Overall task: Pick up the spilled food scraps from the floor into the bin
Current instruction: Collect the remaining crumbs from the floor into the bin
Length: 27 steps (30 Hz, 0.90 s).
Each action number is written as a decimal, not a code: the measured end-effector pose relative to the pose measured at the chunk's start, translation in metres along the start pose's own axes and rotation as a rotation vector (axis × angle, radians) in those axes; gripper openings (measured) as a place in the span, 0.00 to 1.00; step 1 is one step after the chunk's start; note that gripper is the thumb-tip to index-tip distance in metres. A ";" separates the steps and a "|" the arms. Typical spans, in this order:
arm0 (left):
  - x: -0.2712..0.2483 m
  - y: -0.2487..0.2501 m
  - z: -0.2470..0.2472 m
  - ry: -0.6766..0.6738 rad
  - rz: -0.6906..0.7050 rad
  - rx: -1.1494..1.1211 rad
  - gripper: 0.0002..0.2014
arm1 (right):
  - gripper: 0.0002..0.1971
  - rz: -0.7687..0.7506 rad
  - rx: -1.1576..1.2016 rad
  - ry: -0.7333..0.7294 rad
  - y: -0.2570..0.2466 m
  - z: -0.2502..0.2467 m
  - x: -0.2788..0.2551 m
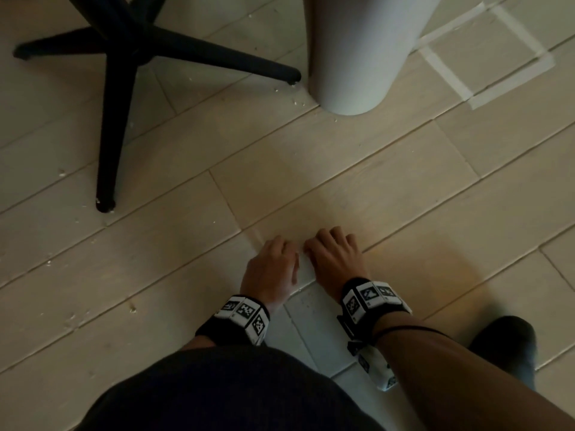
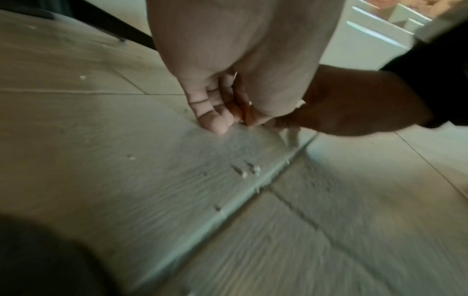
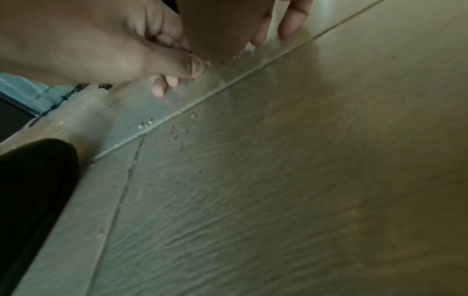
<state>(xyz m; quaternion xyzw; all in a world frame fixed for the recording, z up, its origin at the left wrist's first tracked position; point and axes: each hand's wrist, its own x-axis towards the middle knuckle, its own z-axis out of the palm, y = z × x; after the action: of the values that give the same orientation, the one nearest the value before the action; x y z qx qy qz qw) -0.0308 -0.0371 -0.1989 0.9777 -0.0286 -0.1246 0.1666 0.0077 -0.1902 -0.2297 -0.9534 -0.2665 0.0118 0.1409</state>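
Note:
Small pale food scraps (image 2: 244, 173) lie scattered on the light wooden floor, some along a plank seam (image 3: 145, 124). My two hands are side by side on the floor, just beyond these crumbs. My left hand (image 1: 270, 262) has its fingers (image 2: 215, 124) curled under, tips on the floor, and its thumb (image 3: 195, 66) pinches at tiny crumbs against the heel of the right hand. My right hand (image 1: 336, 256) rests its fairly straight fingertips (image 3: 291, 26) on the floor. The white bin (image 1: 357, 51) stands upright further ahead; its opening is out of view.
A black chair base (image 1: 124, 57) spreads over the floor at the far left, with more crumbs (image 1: 132, 307) around it. A square of pale tape (image 1: 485, 54) marks the floor right of the bin. My dark-clothed knee (image 1: 217, 390) and black shoe (image 1: 504, 346) are close behind the hands.

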 end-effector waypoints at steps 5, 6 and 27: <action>0.025 -0.008 -0.026 0.044 -0.169 -0.218 0.06 | 0.02 0.171 0.158 0.002 -0.003 -0.008 0.007; 0.032 -0.007 -0.038 0.078 -0.176 -0.256 0.06 | 0.03 0.223 0.240 0.019 0.000 -0.014 0.011; 0.234 0.112 -0.315 0.568 0.169 -0.229 0.12 | 0.19 0.280 0.361 0.563 0.073 -0.292 0.225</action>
<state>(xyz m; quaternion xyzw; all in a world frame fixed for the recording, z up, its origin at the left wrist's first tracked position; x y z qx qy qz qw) 0.2741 -0.0654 0.0713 0.9425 -0.0478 0.1653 0.2866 0.2666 -0.2116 0.0423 -0.9062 -0.0779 -0.1853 0.3721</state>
